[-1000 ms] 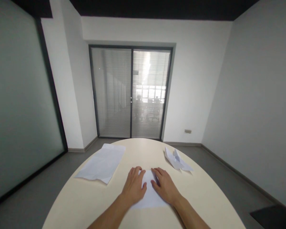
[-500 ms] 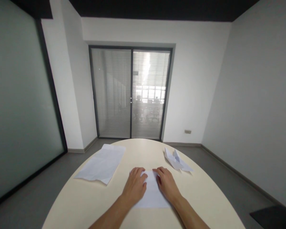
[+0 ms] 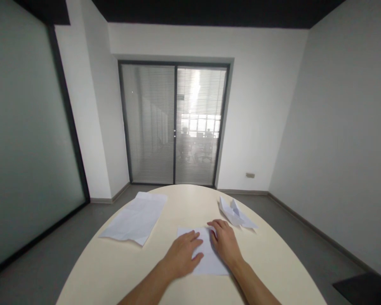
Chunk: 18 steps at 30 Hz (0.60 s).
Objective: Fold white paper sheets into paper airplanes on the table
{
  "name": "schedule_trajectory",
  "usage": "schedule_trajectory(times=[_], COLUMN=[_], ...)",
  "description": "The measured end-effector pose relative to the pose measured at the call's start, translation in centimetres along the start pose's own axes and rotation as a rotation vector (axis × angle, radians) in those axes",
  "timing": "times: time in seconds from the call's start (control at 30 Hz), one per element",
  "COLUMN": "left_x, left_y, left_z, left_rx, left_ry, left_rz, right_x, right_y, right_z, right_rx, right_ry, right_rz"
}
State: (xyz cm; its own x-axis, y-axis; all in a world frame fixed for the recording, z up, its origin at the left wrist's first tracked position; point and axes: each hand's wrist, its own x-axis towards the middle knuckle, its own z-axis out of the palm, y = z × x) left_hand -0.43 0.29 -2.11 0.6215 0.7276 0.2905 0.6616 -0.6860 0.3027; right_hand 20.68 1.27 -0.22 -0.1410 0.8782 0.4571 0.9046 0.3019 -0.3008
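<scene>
A white sheet of paper (image 3: 209, 262) lies flat on the table in front of me, partly covered by both hands. My left hand (image 3: 184, 253) rests on its left side, palm down, fingers apart and pointing to the right. Along the right side of the sheet lies my right hand (image 3: 225, 241), its fingers extended over the far right corner. Neither hand grips the paper. Beyond my right hand, a folded white paper boat (image 3: 236, 214) sits on the table.
The pale rounded table (image 3: 190, 203) carries another, slightly creased white sheet (image 3: 138, 218) on its left. Behind the table are glass doors with blinds (image 3: 174, 123), and white walls stand around. A dark flat object (image 3: 366, 288) is low at the right.
My left hand has come back from the far edge of the sheet and turned, fingers now pointing right. My right hand has shifted slightly to the right.
</scene>
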Motion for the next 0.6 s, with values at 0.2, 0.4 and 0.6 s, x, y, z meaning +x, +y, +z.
schedule_trajectory(times=[0.2,0.4,0.6], left_x=[0.7,1.3,0.8], left_y=[0.9,1.2,1.4], left_z=[-0.8,-1.9,-2.0], left_rx=[-0.002,0.034,0.039], left_ry=[0.031,0.081,0.113], left_rz=[0.025,-0.056,-0.056], right_x=[-0.9,-1.5,-1.3], right_y=[-1.9,-2.1,-1.7], right_z=[-0.2,-0.8,-0.8], right_rx=[0.165,0.132,0.036], right_ry=[-0.112,-0.383,-0.456], right_rz=[-0.171,-0.113,-0.004])
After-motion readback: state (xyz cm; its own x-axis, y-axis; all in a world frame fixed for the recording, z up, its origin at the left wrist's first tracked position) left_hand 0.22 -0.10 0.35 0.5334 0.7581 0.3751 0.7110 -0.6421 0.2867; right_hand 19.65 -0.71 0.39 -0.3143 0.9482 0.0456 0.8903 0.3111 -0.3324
